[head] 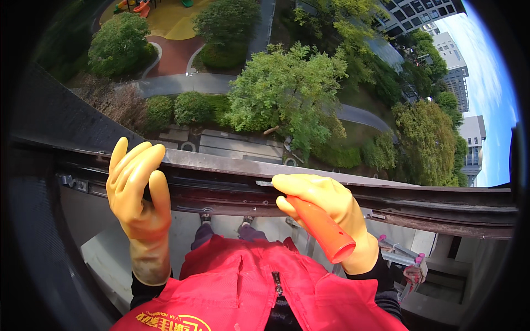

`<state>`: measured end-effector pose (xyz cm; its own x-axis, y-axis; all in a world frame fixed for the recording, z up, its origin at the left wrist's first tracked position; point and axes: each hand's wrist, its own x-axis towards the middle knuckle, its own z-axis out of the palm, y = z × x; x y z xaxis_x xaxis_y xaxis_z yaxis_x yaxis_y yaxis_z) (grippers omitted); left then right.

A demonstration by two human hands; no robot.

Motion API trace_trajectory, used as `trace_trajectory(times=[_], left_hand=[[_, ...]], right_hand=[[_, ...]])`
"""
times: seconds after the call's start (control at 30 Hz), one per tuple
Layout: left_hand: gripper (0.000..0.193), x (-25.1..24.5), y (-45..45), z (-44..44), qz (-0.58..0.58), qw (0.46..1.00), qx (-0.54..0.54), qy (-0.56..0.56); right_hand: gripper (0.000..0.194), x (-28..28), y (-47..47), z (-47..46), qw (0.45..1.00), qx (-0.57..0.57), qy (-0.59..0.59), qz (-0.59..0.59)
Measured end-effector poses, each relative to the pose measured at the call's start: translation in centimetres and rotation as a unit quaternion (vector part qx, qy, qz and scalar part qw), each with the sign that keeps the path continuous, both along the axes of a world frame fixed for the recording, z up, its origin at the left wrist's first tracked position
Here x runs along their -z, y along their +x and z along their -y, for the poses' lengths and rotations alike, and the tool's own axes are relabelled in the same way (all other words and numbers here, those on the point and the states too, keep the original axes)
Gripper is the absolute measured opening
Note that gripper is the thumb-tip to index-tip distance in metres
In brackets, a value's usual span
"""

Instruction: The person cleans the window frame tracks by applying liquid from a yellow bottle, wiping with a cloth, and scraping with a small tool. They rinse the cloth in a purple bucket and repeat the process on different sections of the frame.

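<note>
My right hand (pixel 331 198), in a yellow rubber glove, is closed around the hollow orange handle (pixel 325 231) of a tool. Its flat metal tip (pixel 263 183) pokes out past the fingers and lies over the dark window track (pixel 215 184). The glove hides the middle of the tool. To the left, my left hand (pixel 138 194), gloved alike, is raised at the frame's outer ledge (pixel 232 163). Its thumb stands apart from the fingers and nothing shows in it. Whether it touches the frame I cannot tell.
Beyond the ledge is a drop to trees (pixel 285 95), a paved path (pixel 186 85) and a playground below. A dark window panel (pixel 70 103) borders the left. Behind the sill, a metal stepladder (pixel 399 256) stands at right, and my feet (pixel 205 217) are on the floor.
</note>
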<state>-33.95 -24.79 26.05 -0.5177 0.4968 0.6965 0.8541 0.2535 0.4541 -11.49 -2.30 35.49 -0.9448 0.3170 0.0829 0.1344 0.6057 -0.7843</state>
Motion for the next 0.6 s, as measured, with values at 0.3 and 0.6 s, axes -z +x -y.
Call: trace_trajectory(times=[0.3,0.6], left_hand=[[0.024,0.9,-2.8,1.5,-0.046,0.997,-0.063,0.029],[0.021,0.9,-2.9,1.5,-0.039,0.996,-0.058,0.049]], right_hand=[[0.036,1.2,-1.5,0.3,0.994,-0.043,0.098,-0.028],[0.036,1.1,-1.4,0.8,0.998,-0.055,0.022,-0.021]])
